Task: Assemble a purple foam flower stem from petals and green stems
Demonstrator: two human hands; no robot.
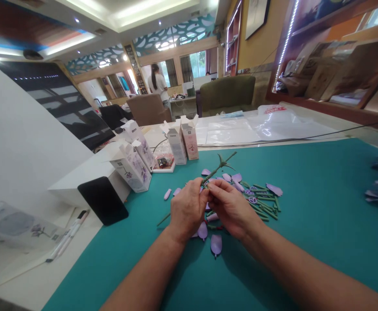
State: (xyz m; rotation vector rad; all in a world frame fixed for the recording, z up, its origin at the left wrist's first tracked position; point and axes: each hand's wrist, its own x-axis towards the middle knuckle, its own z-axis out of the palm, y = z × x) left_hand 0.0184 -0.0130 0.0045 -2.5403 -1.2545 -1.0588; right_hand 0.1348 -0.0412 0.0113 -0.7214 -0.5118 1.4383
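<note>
Green stem (220, 165) being worked over a scatter of lilac petals (216, 244)

The left hand (187, 209) is closing around the stem's middle, while the right hand (229, 208) is pinching in at the same spot, its fingertips tight against the left hand's. Neither hand is open wide. The stem is slanting across both, its forked tip rising away from the person and its lower end poking out past the left hand, above the teal mat (309, 233).

Petals are lying loose under and around the wrists, beside a heap of short green stem pieces (263, 206). Any shift of the forearms could be enough to drag or crease the nearest petals. A slip of the pinch could let the stem swing, and its lower end might then sweep the pieces apart. The forked tip is also pointing toward a black cable (273, 139) running along the mat's far edge, where a careless turn might snag it.

Open floral boxes (130, 166) are standing at the mat's left edge on the white bench (75, 263), within reach of a wide swing. Two white markers (67, 235) are lying near the bench's edge, where a bump might roll them off. A co-worker (158, 82) is standing well back in the room.
</note>
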